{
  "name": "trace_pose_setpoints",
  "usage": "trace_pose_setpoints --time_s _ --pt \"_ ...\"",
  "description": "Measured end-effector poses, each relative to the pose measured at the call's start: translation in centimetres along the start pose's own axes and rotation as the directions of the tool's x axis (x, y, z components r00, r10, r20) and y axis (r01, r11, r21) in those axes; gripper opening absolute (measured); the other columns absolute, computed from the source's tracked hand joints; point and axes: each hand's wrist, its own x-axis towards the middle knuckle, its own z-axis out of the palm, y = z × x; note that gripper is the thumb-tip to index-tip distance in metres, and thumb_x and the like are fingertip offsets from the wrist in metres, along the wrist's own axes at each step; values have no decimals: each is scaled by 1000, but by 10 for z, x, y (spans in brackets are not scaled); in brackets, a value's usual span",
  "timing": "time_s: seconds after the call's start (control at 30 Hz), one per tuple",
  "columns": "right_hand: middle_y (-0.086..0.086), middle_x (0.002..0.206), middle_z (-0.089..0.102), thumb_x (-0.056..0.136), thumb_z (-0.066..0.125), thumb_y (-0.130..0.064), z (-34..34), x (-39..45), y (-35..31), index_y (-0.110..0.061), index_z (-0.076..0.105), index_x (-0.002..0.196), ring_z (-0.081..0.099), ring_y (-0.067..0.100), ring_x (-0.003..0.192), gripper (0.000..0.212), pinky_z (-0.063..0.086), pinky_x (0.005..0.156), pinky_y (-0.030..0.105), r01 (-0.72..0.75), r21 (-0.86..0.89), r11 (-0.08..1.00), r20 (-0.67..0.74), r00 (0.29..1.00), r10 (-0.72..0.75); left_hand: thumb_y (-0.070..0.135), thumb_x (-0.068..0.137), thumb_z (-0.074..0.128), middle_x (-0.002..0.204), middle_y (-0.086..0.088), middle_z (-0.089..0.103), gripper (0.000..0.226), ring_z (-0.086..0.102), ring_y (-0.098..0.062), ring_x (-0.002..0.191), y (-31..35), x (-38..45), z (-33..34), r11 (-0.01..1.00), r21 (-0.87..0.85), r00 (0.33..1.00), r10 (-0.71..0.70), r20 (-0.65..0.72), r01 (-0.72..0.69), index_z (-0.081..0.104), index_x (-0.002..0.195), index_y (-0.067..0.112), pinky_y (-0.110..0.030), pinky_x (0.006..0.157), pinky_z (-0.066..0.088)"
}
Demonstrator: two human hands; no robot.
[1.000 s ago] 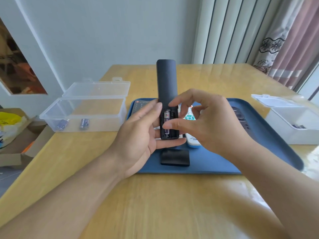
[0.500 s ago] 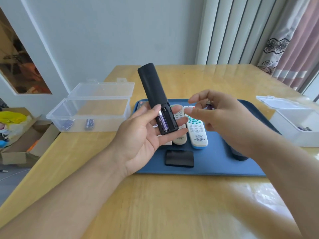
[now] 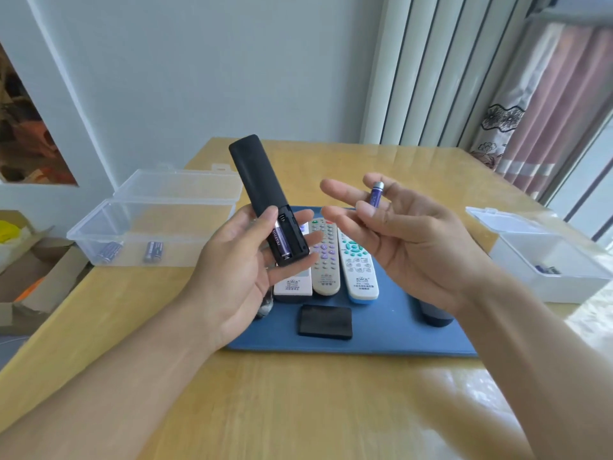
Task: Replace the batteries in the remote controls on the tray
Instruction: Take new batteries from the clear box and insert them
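We hold one black remote (image 3: pixel 262 197) in our left hand (image 3: pixel 245 270), fingers and thumb curled round its lower end, its back facing us and its battery bay uncovered. One purple battery (image 3: pixel 281 242) sits in the bay, just under our thumb; the slot beside it shows bare. Our right hand (image 3: pixel 408 240) pinches a second purple battery (image 3: pixel 375 194) between its fingers, to the right of the gripped remote and apart from it.

Below both hands lies the blue tray (image 3: pixel 391 330). On it we count three light remotes face up side by side: a white one (image 3: pixel 293 283) partly behind our left fingers, a beige one (image 3: pixel 325 260), and a white-and-blue one (image 3: pixel 358 270). One black battery cover (image 3: pixel 325 322) rests nearer us. A dark remote (image 3: pixel 434 315) shows under our right wrist.

Left of the gripped remote stands one clear box (image 3: pixel 159 224), lid up, with two battery shapes inside. One white box (image 3: pixel 544 263) sits right of our right hand.
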Motion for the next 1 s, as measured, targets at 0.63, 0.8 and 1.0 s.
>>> trace_pose_setpoints --time_s 0.63,0.8,1.0 --pt "15 111 75 73 75 -10 4 -1 13 -9 58 108 74 27 101 39 57 79 25 -12 -358 934 -61 998 -11 15 107 45 118 -23 71 26 74 -31 97 -2 3 -1 1000 5 1000 12 -2 -12 57 124 1 -42 77 62" --pt "12 111 76 73 76 -15 2 -1 14 -11 57 108 72 29 106 40 58 80 25 -6 -398 918 -82 996 -29 9 107 42 114 -23 73 19 75 -32 90 -3 4 -3 1000 -12 1000 18 10 -18 56 118 3 -41 73 62" --pt "10 109 77 83 68 -14 -5 1 18 -11 60 107 74 27 101 26 61 82 33 17 -446 895 -125 989 -81 8 107 43 107 -17 75 18 76 -29 90 -2 7 -1 999 5 999 45 -20 -45 55 119 1 -43 73 63"
